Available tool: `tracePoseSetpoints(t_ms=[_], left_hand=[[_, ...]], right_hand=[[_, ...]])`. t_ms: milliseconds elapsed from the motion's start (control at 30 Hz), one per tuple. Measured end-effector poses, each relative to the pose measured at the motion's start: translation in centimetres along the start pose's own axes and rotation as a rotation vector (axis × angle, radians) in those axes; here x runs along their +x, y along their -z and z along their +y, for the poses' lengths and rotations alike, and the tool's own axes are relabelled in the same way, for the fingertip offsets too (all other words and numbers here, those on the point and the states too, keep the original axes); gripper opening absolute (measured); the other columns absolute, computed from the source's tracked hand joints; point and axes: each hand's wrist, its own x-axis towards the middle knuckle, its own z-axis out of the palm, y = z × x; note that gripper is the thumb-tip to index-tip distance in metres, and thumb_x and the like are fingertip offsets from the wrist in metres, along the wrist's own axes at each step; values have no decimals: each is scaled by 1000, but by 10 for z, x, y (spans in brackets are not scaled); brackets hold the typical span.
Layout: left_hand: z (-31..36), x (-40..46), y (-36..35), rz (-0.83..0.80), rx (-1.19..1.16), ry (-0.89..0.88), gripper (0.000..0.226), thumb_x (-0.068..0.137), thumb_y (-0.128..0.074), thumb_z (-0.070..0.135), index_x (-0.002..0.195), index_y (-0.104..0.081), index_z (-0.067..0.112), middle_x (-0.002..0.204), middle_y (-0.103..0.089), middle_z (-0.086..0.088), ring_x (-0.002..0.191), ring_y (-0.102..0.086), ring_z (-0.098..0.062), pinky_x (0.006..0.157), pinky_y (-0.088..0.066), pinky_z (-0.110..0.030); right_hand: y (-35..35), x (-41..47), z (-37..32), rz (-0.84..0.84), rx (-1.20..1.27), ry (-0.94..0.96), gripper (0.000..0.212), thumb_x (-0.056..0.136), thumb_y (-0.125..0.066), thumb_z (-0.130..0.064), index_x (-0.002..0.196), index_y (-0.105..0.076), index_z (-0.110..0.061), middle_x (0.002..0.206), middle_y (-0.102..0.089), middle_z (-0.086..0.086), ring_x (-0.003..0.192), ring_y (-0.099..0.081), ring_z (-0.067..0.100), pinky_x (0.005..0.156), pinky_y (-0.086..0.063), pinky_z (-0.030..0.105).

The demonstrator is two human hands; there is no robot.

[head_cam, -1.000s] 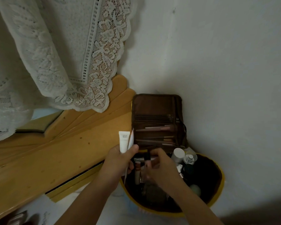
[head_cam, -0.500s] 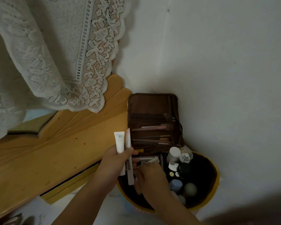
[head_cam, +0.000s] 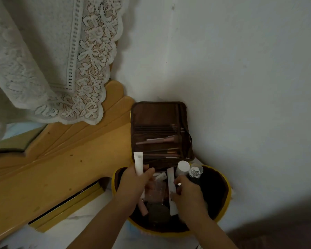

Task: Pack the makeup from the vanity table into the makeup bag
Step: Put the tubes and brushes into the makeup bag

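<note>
The yellow-rimmed makeup bag [head_cam: 227,186] stands open against the wall, dark inside. Its brown lid [head_cam: 156,114] leans upright, with several brushes [head_cam: 158,140] tucked in its pockets. My left hand [head_cam: 133,186] is over the bag's left side, shut on a white tube [head_cam: 138,163] that points up. My right hand [head_cam: 188,196] is inside the bag, gripping a pale pink-white tube [head_cam: 171,184]. A white-capped bottle [head_cam: 182,168] and a clear bottle [head_cam: 195,172] stand at the bag's back. Pinkish items and a dark round sponge [head_cam: 158,212] lie between my hands.
A wooden vanity frame [head_cam: 61,168] runs diagonally on the left, with a mirror edge [head_cam: 13,142] under a white lace cloth [head_cam: 52,60]. A white wall [head_cam: 241,87] closes in behind and right of the bag. White table surface [head_cam: 97,221] shows below.
My right hand has taken the pink-white tube from my left hand and carried it down into the bag. My left hand keeps only the white tube and has shifted over the bag.
</note>
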Motion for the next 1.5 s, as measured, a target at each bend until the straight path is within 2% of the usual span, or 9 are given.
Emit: tracePoseSetpoints(t_ms=[200,333,467,700,833,1000,1133,1300,1500], left_hand=[[-12,7,-1,10,64,105,15,97,-37,15,88,-48,13,79,-49,-7,69,-47,-18,72,-41,-34],[-14,14,0,2,408,-95,22,96,-42,11,115,-49,18,90,-53,0,82,-53,-16,75,-46,-31],[-12,21,-3,32,745,-285,33,91,-52,11,124,-53,15,121,-58,-4,110,-55,-19,94,-44,-30],[-16,46,-12,34,1399,-534,24,49,-86,9,57,-65,17,60,-63,-2,56,-60,-16,45,-41,-19],[-24,48,-9,-23,1538,-666,24,38,-85,16,49,-63,19,56,-59,0,60,-60,-18,49,-45,-21],[-43,35,0,-205,1580,-554,57,77,-29,42,102,-72,14,108,-71,-10,101,-67,-18,84,-53,-27],[-46,26,1,-349,1588,-464,105,61,30,72,147,8,17,151,20,0,143,15,-14,115,6,-39],[-40,24,-9,-233,1732,-443,63,98,-21,46,149,3,16,158,6,-6,147,3,-22,118,4,-47],[-36,10,-6,-158,1586,-450,77,64,-74,51,129,-51,16,130,-57,-10,115,-60,-23,96,-48,-38]], right_hand=[[-14,-5,2,63,-578,255,24,96,-45,-17,112,-62,-11,115,-58,8,112,-45,23,83,-43,30],[-8,-3,2,61,-622,285,30,39,-92,-26,62,-72,-21,67,-67,-1,73,-62,21,53,-52,32],[-8,-6,10,-63,-619,422,29,81,-64,-18,111,-65,-17,120,-61,1,117,-46,27,93,-40,40],[1,-4,22,46,-506,443,29,92,-50,-18,119,-61,-21,121,-60,-1,121,-42,22,102,-34,36],[-2,-2,26,97,-460,424,36,36,-91,-26,66,-72,-31,69,-67,-14,72,-67,12,58,-57,27],[-3,2,23,9,-512,474,38,88,-56,-21,125,-54,-18,134,-51,1,132,-36,22,107,-30,38],[-13,0,24,-115,-697,397,71,68,-76,-33,132,-50,-19,139,-49,3,134,-38,26,102,-34,50],[-21,8,24,1,-630,371,79,16,-90,-46,91,-74,-28,97,-73,-8,93,-70,18,67,-56,40],[-15,4,26,-102,-483,544,63,91,-48,-10,146,-21,-22,153,-28,-3,143,-20,17,116,-9,37]])
